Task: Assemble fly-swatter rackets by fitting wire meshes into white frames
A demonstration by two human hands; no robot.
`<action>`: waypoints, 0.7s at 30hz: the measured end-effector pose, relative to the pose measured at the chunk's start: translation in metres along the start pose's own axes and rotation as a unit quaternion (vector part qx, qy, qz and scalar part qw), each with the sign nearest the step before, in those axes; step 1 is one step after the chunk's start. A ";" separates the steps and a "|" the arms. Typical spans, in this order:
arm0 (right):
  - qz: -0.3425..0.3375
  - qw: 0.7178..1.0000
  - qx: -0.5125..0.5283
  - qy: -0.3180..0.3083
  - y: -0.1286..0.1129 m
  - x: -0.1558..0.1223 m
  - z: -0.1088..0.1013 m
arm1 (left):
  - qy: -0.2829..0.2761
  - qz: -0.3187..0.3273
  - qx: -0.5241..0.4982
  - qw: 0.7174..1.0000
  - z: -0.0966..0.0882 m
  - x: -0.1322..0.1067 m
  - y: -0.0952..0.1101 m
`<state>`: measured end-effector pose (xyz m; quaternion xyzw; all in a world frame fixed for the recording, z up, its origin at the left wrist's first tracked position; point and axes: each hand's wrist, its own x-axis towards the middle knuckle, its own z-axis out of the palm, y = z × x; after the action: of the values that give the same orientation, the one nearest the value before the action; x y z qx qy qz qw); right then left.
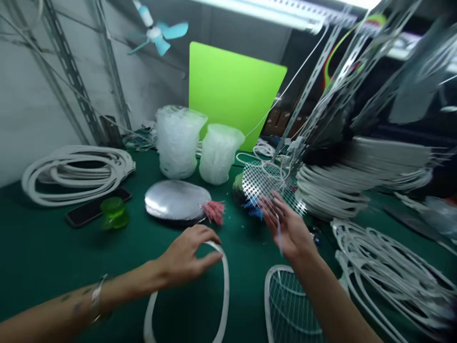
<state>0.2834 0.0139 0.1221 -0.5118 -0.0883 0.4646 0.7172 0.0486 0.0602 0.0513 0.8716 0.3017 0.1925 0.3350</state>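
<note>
I have the left hand (194, 252) low in the centre of the frame, right at the upper curve of a white oval frame (225, 286); thumb and fingers stand apart with the rim running just by their tips, and whether they touch it I can't tell. Over to centre right, the right hand (285, 224) is palm up, fingers stretched across the lower edge of a white mesh sheet (267, 178). Is it gripping that mesh? From here I can't tell. A thin pale strip (279, 236) crosses the palm. Blue strands (254, 208) sit just left of those fingertips. Below the right forearm, at the bottom edge, lies a second white frame filled with netting (291, 305). Between and above the hands, pink strands (214, 212) hang off a shiny oval stack (176, 197).
</note>
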 end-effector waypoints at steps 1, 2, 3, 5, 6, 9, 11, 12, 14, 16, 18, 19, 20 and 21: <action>0.021 1.000 -0.009 0.002 0.012 -0.027 -0.014 | -0.027 -0.006 0.053 0.998 0.006 -0.034 -0.009; 0.054 0.998 -0.023 0.014 0.026 -0.052 -0.026 | -0.052 -0.014 0.097 0.994 0.012 -0.066 -0.016; 0.101 0.994 -0.039 0.033 0.041 -0.075 -0.038 | -0.074 -0.020 0.128 0.989 0.020 -0.093 -0.023; 0.179 0.981 -0.058 0.049 0.075 -0.110 -0.055 | -0.101 -0.036 0.160 0.981 0.037 -0.132 -0.031; 0.200 0.977 -0.060 0.046 0.091 -0.122 -0.060 | -0.102 -0.042 0.166 0.980 0.046 -0.142 -0.033; 0.214 0.975 -0.059 0.027 0.128 -0.138 -0.066 | -0.066 -0.042 0.177 0.981 0.065 -0.143 -0.032; 0.208 0.976 -0.062 0.025 0.139 -0.138 -0.067 | -0.044 -0.028 0.178 0.983 0.069 -0.133 -0.027; 0.204 0.976 -0.064 0.030 0.142 -0.137 -0.068 | -0.037 -0.021 0.173 0.984 0.067 -0.129 -0.024; 0.202 0.976 -0.071 0.044 0.144 -0.134 -0.070 | -0.011 -0.026 0.158 0.987 0.056 -0.126 -0.017; 0.208 0.973 -0.078 0.057 0.147 -0.134 -0.068 | 0.049 -0.067 0.132 0.988 0.040 -0.129 -0.014; 0.222 0.971 -0.076 0.053 0.155 -0.135 -0.061 | 0.129 -0.116 0.100 0.980 0.024 -0.133 -0.013; 0.230 0.969 -0.073 0.046 0.160 -0.136 -0.056 | 0.165 -0.128 0.084 0.974 0.017 -0.135 -0.014; 0.236 0.968 -0.070 0.036 0.166 -0.137 -0.051 | 0.191 -0.130 0.072 0.970 0.012 -0.135 -0.015; 0.239 0.968 -0.067 0.027 0.172 -0.138 -0.046 | 0.210 -0.124 0.063 0.968 0.009 -0.135 -0.016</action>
<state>0.1361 -0.1125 0.0089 -0.5775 0.0252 0.6016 0.5512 -0.0538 -0.0230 0.0155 0.7867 0.4829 0.3086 0.2295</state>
